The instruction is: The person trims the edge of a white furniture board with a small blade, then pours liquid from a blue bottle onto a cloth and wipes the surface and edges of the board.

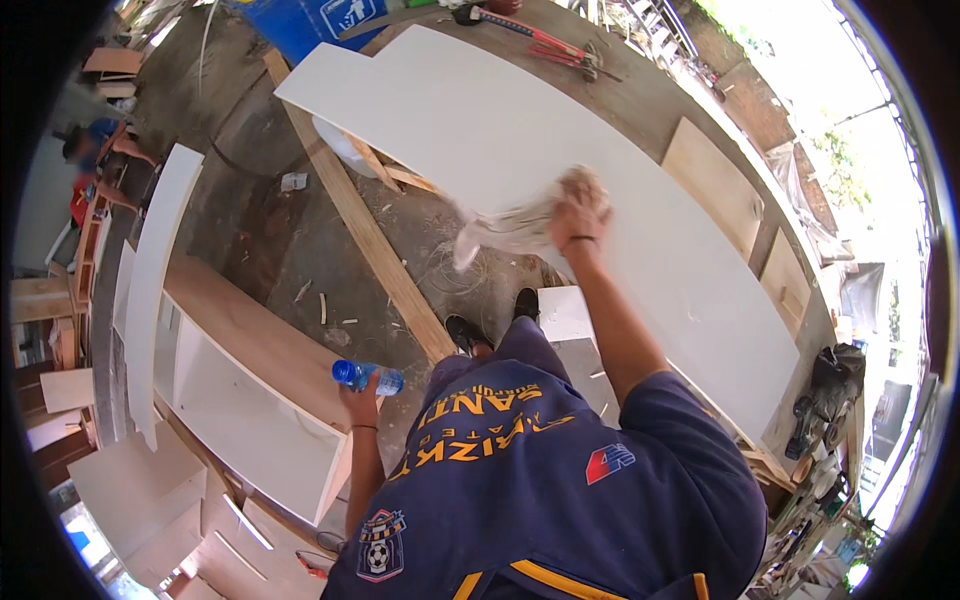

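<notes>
A large white panel point(480, 120) lies flat in front of me and stretches away to the right. My right hand point(581, 217) presses a pale cloth point(510, 226) onto its surface. One end of the cloth hangs over the panel's near edge, and the hand and cloth are slightly blurred. Low at my left side, my left hand point(360, 402) is wrapped round a clear plastic bottle point(388, 382) with a blue cap. The bottle is tilted nearly sideways, apart from the panel.
A long wooden plank point(350, 205) runs across on the left. Beyond it stands a white open cabinet box point(250, 420). A blue bin point(300, 25) and a red-handled tool point(535, 38) are at the far side. Another person point(105, 150) works at far left.
</notes>
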`<state>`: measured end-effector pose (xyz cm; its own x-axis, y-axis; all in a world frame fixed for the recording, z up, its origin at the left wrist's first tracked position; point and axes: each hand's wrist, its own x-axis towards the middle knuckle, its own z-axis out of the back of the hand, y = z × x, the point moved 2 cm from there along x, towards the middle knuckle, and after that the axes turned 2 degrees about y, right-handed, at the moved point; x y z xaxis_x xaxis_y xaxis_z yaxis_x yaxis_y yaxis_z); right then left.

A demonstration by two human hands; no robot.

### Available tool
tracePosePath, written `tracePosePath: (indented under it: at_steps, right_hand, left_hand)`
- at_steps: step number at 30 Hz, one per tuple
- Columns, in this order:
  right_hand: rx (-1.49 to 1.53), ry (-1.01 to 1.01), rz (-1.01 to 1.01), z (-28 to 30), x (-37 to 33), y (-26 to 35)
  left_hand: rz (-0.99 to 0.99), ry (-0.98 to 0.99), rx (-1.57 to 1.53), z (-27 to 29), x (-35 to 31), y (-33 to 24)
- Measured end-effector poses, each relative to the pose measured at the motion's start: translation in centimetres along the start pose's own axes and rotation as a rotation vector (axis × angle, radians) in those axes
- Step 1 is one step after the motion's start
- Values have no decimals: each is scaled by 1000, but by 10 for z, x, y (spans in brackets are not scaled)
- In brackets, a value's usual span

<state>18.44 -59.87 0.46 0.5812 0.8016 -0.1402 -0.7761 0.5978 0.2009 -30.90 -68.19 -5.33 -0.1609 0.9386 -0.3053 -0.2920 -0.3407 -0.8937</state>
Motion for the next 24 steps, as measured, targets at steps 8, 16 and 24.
tracePosePath:
  at_steps: [8,16,24]
  right_hand:
    - [-57,41,260,-15,-7,62]
    - [-74,24,196,-6,21,36]
    - [-107,42,222,-3,6,31]
  left_hand:
    - [32,-66,299,25,-20,68]
    - [65,-136,257,21,-29,61]
    - [59,-120,229,25,-21,75]
